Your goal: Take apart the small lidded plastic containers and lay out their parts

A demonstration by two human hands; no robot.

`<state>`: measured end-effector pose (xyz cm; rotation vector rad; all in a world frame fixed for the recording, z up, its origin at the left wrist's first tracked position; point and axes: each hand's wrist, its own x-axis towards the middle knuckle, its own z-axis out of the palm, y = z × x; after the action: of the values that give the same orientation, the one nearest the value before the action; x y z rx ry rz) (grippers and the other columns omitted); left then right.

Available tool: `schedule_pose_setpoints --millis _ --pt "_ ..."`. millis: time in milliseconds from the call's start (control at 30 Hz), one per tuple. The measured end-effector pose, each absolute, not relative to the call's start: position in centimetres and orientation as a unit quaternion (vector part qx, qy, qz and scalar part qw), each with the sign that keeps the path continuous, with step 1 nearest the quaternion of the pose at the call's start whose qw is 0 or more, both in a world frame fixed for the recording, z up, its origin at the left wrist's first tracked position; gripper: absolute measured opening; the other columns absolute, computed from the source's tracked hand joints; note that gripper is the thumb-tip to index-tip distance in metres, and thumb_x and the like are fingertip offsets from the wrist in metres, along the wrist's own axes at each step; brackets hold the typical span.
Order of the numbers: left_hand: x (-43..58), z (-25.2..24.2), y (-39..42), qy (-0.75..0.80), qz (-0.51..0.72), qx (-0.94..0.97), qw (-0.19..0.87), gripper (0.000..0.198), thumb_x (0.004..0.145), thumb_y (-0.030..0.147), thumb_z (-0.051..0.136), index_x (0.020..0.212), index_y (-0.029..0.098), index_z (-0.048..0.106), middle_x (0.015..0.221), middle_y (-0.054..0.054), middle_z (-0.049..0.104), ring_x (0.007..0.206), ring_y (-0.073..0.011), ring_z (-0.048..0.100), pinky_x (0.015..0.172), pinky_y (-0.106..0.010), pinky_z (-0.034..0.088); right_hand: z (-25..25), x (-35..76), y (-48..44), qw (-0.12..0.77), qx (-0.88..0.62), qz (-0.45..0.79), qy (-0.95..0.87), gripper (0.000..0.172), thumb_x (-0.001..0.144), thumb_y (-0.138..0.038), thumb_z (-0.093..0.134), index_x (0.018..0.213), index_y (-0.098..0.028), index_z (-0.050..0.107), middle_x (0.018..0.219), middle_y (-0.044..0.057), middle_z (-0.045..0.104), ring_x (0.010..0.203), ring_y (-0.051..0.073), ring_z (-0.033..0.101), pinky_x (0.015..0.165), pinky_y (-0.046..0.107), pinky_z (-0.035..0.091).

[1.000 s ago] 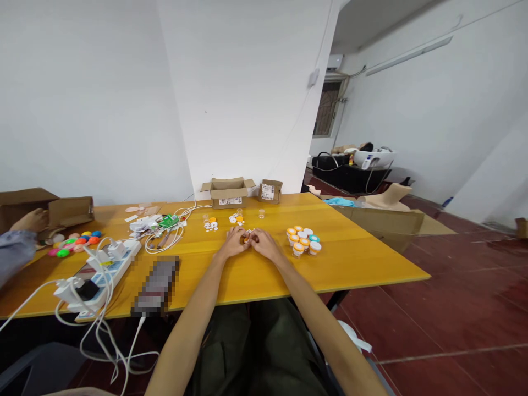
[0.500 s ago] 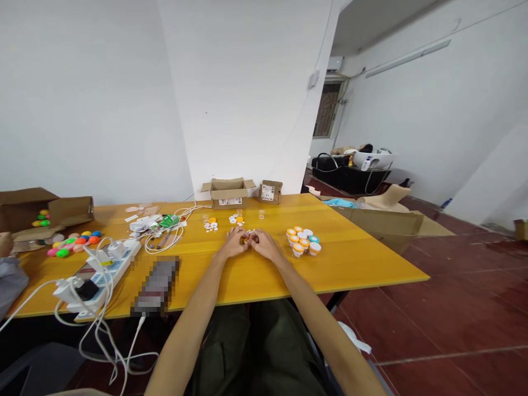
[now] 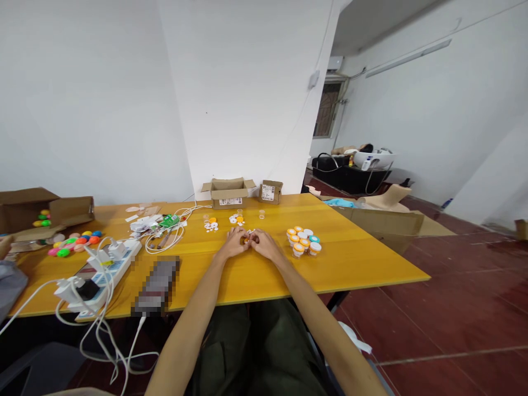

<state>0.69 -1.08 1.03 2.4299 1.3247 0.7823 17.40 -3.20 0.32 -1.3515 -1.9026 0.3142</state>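
My left hand (image 3: 235, 242) and my right hand (image 3: 263, 243) meet over the middle of the table, fingertips curled in and nearly touching. A small orange piece (image 3: 246, 240) shows between them, mostly covered by the fingers; its exact kind is hidden. Just beyond my hands lie loose white discs (image 3: 233, 220) and an orange ring-shaped lid (image 3: 240, 219). More white discs (image 3: 211, 226) are spread further left, beside another orange lid (image 3: 213, 220). A small clear cup (image 3: 261, 214) stands behind my right hand. Off to its right is a cluster of clear jars with orange, white and teal lids (image 3: 304, 235).
Two cardboard boxes, an open one (image 3: 229, 198) and a smaller one (image 3: 271, 192), stand against the wall. On the left are a power strip (image 3: 119, 269) with cables, a pixelated phone (image 3: 159, 286), colourful balls (image 3: 78, 241) and another person's sleeve (image 3: 11, 280).
My hands stay together at the same spot, with hardly any visible finger movement. The other person's hand and sleeve at the left edge have shifted slightly.
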Motion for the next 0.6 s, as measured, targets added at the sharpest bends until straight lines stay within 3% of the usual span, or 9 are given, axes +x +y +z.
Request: schedule_pose_setpoints --millis 600 --pt "0.82 1.6 -1.45 0.457 0.264 0.838 0.139 0.017 0.081 0.028 0.065 0.097 0.028 0.07 0.111 -0.003 0.061 0.113 -0.027 0.052 0.103 -0.046 0.042 0.47 17.4 -3.11 0.404 -0.54 0.12 -0.729 0.013 0.079 -0.011 0.058 0.076 -0.022 0.064 0.087 0.003 0.068 0.081 0.017 0.063 0.077 0.027 0.048"
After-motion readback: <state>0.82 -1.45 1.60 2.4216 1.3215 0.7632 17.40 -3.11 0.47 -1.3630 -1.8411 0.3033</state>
